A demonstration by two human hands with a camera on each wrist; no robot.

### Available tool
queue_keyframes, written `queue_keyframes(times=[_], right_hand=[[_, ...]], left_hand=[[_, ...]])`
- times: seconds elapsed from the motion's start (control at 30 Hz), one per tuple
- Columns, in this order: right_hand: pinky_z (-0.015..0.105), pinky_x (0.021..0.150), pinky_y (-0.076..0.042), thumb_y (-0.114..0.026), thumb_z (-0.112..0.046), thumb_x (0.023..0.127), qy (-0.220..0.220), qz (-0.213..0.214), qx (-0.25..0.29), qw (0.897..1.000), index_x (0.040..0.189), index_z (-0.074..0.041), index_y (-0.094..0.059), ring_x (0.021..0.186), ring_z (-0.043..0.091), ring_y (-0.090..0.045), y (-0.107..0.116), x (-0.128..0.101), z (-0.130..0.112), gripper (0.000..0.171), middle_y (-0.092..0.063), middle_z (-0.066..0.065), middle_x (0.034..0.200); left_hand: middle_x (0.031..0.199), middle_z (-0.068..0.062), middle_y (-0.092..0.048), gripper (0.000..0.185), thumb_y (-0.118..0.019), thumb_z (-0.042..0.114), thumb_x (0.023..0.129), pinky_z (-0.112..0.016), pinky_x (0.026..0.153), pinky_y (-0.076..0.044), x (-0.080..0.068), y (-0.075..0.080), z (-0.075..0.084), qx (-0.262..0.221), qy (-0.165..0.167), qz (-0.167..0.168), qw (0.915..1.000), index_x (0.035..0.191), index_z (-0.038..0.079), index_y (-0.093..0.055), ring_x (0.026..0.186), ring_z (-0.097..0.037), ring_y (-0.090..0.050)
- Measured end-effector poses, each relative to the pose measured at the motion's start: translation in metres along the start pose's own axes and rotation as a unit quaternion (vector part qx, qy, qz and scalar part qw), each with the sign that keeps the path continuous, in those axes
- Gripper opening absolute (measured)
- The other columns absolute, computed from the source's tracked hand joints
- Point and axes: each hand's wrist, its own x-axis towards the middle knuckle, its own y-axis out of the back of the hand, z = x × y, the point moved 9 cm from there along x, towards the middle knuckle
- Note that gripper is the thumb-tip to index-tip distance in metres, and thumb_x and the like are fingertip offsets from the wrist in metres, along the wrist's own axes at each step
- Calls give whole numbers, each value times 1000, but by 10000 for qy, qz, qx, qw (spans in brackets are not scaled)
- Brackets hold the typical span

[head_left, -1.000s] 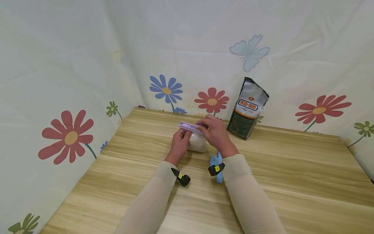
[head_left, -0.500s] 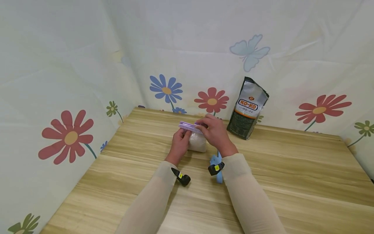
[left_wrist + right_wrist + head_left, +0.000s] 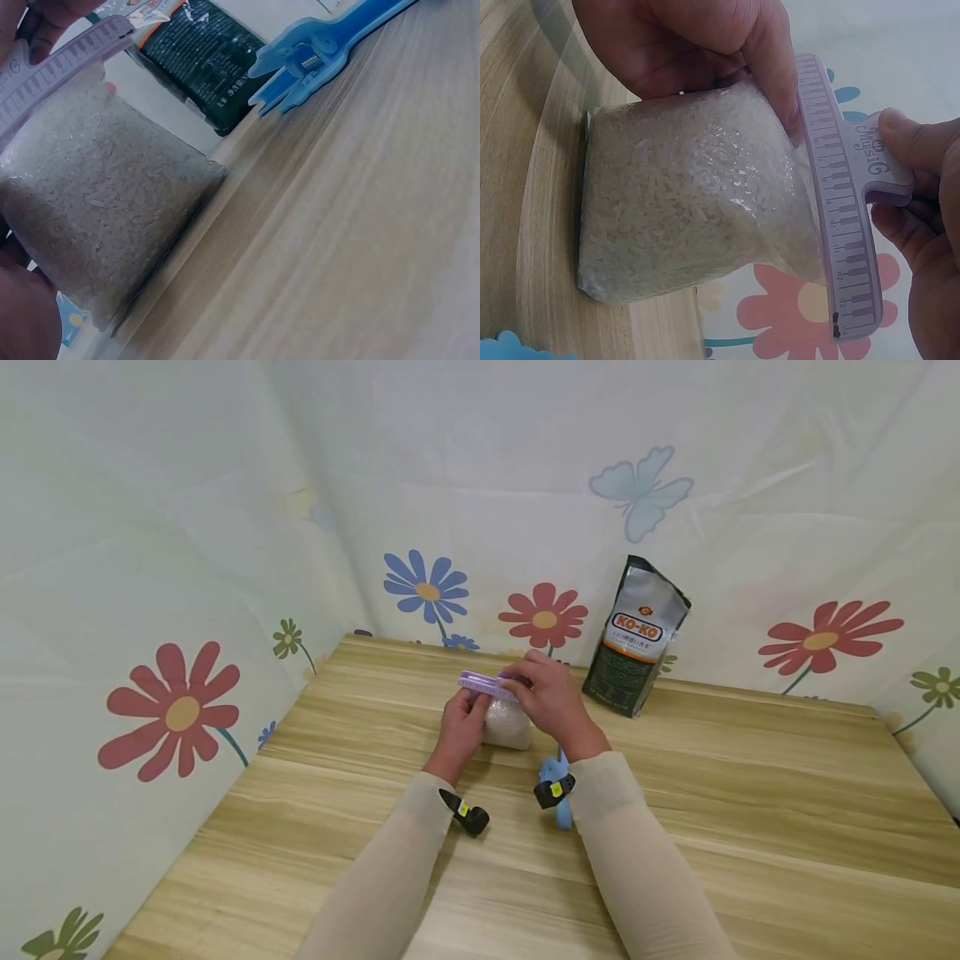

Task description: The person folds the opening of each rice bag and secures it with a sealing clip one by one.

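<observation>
A clear plastic bag of rice (image 3: 682,195) stands on the wooden table, its top closed in a purple bag clip (image 3: 840,195) with piano keys and the word "Music" printed on it. My left hand (image 3: 462,722) grips the bag's upper side just under the clip. With thumb and fingers, my right hand (image 3: 551,697) pinches the clip's handle tab, which shows best in the right wrist view. In the head view the right hand hides the clip's right end. A light blue clip (image 3: 315,56) with a visible spring lies on the table near my right wrist.
A green and silver KO-KO bag (image 3: 637,635) stands at the back of the table (image 3: 750,777), leaning on the flower-printed curtain (image 3: 480,460). The curtain also borders the table's left side.
</observation>
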Motion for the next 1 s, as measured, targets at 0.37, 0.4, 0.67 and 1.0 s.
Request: queue_keyframes(times=[0.37,0.4,0.67,1.0], right_hand=[[29,61,-43,-69,-20,90,12,25,55,10000,99,-8,-75,68,14,-50,0,1,-1,16,-57,2,78],[29,61,-43,-69,-20,90,13,29,51,10000,98,-8,-75,68,14,-50,0,1,-1,16,-56,3,78],[29,61,-43,-69,-20,90,-58,42,101,9999,98,-8,-76,68,14,-50,-1,1,1,16,-57,2,79],[28,61,-43,-70,-19,90,212,100,170,9996,97,-8,-76,68,14,-50,-5,6,-10,15,-58,3,80]], left_hand=[[103,-13,-66,28,-51,21,102,-22,71,-43,0,0,-1,3,23,-17,10000,115,0,-64,82,-10,-52],[103,-14,-66,29,-51,21,102,-22,71,-43,0,0,-1,3,25,-25,10000,116,0,-64,82,-10,-52],[106,-18,-66,29,-50,16,102,-21,71,-43,-6,1,17,11,80,-184,9998,118,-6,-61,83,-9,-51],[114,-19,-68,30,-51,18,101,-19,77,-46,-2,-1,6,-96,-5,-88,9999,119,-3,-62,89,-4,-56]])
